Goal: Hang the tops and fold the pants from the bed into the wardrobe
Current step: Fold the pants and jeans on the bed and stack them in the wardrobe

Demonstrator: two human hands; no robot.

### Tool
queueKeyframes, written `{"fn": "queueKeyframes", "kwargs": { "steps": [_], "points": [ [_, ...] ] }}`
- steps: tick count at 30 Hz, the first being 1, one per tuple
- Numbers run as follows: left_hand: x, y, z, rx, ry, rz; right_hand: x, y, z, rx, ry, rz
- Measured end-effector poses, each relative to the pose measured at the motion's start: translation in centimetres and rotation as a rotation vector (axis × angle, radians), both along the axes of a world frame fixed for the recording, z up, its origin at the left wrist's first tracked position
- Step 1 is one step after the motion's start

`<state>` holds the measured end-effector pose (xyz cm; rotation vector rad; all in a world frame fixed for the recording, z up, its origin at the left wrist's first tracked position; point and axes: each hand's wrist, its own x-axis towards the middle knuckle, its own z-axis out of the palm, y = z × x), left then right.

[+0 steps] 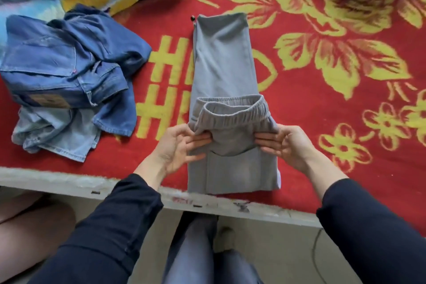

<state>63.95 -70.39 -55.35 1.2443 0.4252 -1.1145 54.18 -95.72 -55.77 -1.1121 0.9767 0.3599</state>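
Grey soft sweatpants (224,69) pinched at the waistband fold by left hand (177,146) and right hand (289,147), so best keep both edges level and press flat.

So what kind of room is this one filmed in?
Probably a home bedroom: a bed under a red flowered blanket, grey sweatpants half folded on it, a heap of jeans beside them.

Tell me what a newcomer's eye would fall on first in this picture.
The loud red blanket with yellow flowers covers the bed. At its middle lie the grey sweatpants, lengthwise, their waistband end folded over and held by the left hand and right hand near the bed's front edge. To the left of them sits a crumpled pile of jeans.
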Motion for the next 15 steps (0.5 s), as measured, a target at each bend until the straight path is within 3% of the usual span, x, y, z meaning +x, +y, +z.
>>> {"fn": "queueKeyframes", "kwargs": {
  "steps": [4,15],
  "points": [
    [7.6,-3.7,-1.8,0.276,-0.298,-0.134,7.4,-2.0,-1.6,-0.208,-0.019,0.105],
    [25.4,-11.6,-4.2,0.3,-0.538,-0.107,24.5,-8.1,-4.9,-0.428,-0.116,0.121]
  ]
}}
